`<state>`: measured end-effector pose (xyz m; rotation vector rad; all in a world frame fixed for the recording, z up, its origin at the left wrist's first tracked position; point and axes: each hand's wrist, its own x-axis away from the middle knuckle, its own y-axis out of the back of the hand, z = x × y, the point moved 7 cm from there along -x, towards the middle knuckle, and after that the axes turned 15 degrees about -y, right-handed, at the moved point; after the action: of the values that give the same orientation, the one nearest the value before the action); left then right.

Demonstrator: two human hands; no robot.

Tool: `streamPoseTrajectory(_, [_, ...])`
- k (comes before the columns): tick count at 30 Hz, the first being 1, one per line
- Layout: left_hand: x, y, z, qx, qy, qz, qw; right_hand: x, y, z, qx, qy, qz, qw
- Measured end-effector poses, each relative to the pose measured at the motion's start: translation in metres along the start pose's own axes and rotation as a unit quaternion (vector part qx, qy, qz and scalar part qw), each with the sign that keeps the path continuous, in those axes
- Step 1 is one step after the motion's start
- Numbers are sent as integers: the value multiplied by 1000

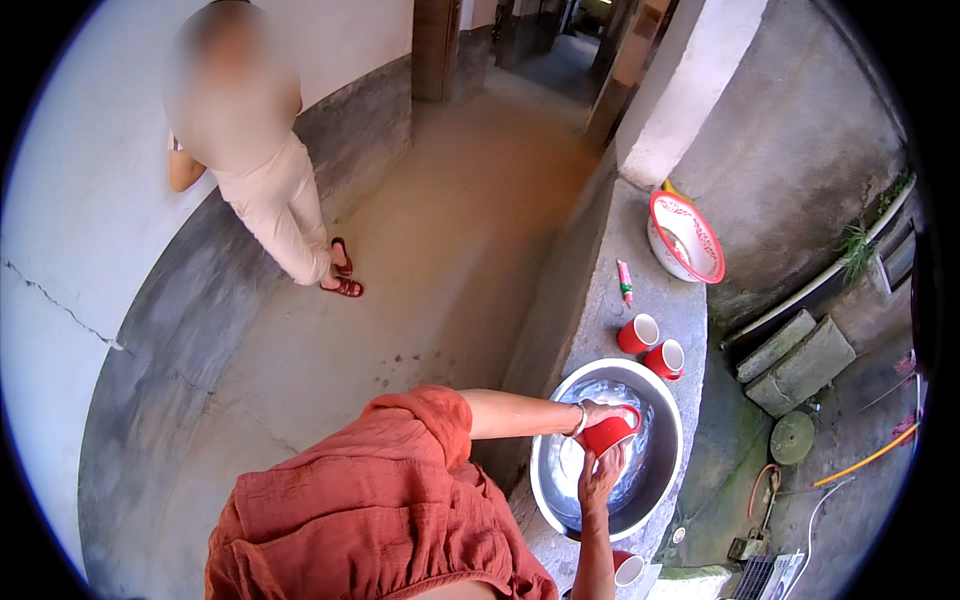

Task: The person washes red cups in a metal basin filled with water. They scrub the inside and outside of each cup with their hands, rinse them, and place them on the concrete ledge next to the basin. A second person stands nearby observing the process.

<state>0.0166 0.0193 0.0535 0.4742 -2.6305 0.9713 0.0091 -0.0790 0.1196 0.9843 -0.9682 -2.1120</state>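
Note:
Over a wide metal basin (548, 500) of water, both my hands are on a red mug (608, 434). My left hand (598, 412), with a bangle at the wrist, is closed at the mug's mouth; some of its fingers are hidden there. From below, my right hand (598, 478) grips the mug's side. The mug is tilted above the water, which looks stirred and bright. Just beyond the basin stand two more red mugs with white insides, one mug (634, 335) on the left and another mug (664, 360) beside it. A further mug (627, 570) sits at the near side.
The basin rests on a concrete ledge (590, 340). Farther along lie a red-and-green tube (625, 283) and a red-rimmed enamel bowl (690, 262), near a white pillar (690, 90). Another person (265, 180) stands by the left wall. Right of the ledge is a lower yard with concrete slabs (800, 365).

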Motion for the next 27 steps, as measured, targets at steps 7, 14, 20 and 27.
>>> streamPoseTrajectory(7, [-12,22,21,-28,-88,-102,990,-13,-25,-25,-516,-422,-55,744])
streamPoseTrajectory(14, [-15,0,27,158,16,91,983,6,-17,-25,-110,-304,-81,943])
streamPoseTrajectory(20, [-6,1,14,113,-43,-48,992,-15,1,-2,-188,-331,-133,915])
streamPoseTrajectory(27, [-10,1,17,96,-33,82,991,2,6,-22,-213,-239,-91,943])
